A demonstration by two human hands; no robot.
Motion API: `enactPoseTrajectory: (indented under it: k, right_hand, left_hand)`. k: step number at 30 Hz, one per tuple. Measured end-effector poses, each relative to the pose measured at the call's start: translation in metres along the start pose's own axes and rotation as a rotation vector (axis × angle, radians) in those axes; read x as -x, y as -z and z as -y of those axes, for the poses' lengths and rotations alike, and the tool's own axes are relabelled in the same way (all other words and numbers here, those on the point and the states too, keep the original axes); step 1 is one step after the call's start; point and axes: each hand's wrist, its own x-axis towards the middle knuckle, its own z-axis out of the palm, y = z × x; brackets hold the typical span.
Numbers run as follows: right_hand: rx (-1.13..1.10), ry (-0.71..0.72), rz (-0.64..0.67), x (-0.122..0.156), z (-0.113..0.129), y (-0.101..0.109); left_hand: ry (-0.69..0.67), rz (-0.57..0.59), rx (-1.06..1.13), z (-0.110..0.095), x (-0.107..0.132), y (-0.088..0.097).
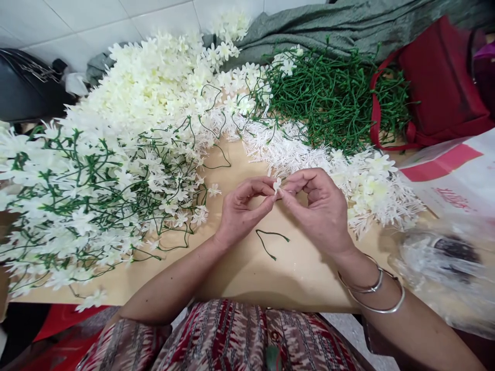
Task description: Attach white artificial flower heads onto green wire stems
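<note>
Over the middle of the table (309, 278), a small white artificial flower (277, 185) is pinched between my two hands. My left hand (247, 206) grips it from the left with thumb and forefinger. From the other side, the thumb and fingertips of my right hand (319, 208) close on the same flower; part of it is hidden by the fingers. Just below the hands lies a loose forked green plastic stem (266, 242). White thread-like flower centres (270, 147) are spread in a band beyond my hands.
Finished-looking white flowers on green stems (85, 190) fill the left side. Behind them rises a heap of cream petals (150, 77). Bare green stems (328, 98) are piled at the back right, against a red bag (441, 87). Clear plastic bags (436, 268) lie at right.
</note>
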Motion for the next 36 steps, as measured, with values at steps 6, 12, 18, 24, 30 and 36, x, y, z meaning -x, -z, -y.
enactPoseTrajectory:
  k: [6,12,18,24,30,36]
  right_hand:
    - [-0.066,-0.024,-0.011,-0.0008,0.0027,0.0002]
    - [-0.043,-0.001,-0.002,0.0019,0.0004,-0.0028]
    - [-0.019,-0.005,0.03,0.0022,-0.0043,-0.0005]
    - [0.05,0.042,0.051,-0.0017,-0.0043,0.0036]
    - [0.175,0.135,0.019,0.0002,-0.0009,0.0001]
    - [0.22,0.173,0.005,0.0001,-0.0019,-0.0022]
  left_hand:
    - [0.069,-0.029,0.132,-0.0027,-0.0014,-0.0001]
    - [0.151,-0.061,0.15,0.0022,-0.006,-0.0003]
    - [0.201,0.008,0.201,0.0022,-0.007,0.0018]
    - [0.242,0.031,0.259,-0.0007,-0.005,-0.0003]
    - [0.29,-0.041,0.323,0.0028,-0.0027,-0.0032]
    - [0.234,-0.034,0.277,0.0022,-0.0017,-0.0027]
